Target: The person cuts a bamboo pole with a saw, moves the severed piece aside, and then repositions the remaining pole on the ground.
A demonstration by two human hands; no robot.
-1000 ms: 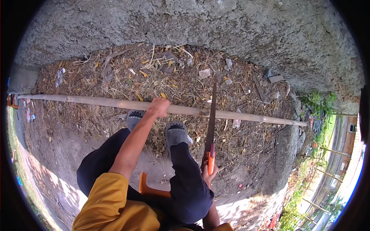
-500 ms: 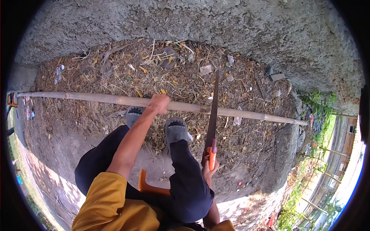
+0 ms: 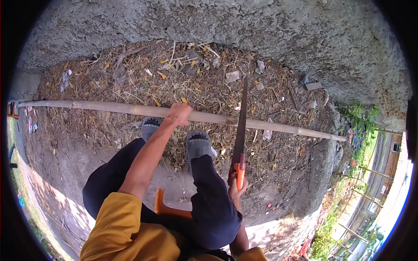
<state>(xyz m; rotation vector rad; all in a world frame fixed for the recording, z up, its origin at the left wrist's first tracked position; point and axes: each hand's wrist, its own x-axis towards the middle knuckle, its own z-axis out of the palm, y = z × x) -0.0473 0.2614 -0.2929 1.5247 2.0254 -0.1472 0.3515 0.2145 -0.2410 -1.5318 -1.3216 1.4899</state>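
Note:
A long bamboo pole (image 3: 100,106) runs across the view from left to right, over the ground in front of my feet. My left hand (image 3: 179,114) is closed around its middle, just above my shoes. Down at the right, my right hand (image 3: 238,188) grips the orange handle of a handsaw (image 3: 240,135). The saw's long dark blade points away from me and crosses the pole to the right of my left hand, near a node. Its tip reaches well past the pole's far side.
My grey shoes (image 3: 198,145) stand close behind the pole. An orange plastic piece (image 3: 167,205) shows under my legs. Dry leaves, straw and litter cover the dirt (image 3: 143,82) up to a rough grey wall (image 3: 209,21). Green plants (image 3: 363,117) grow at the right.
The view has shifted slightly, and the pole sits a touch higher at its left. Both hands keep their grips, and the saw still crosses the pole at nearly the same spot.

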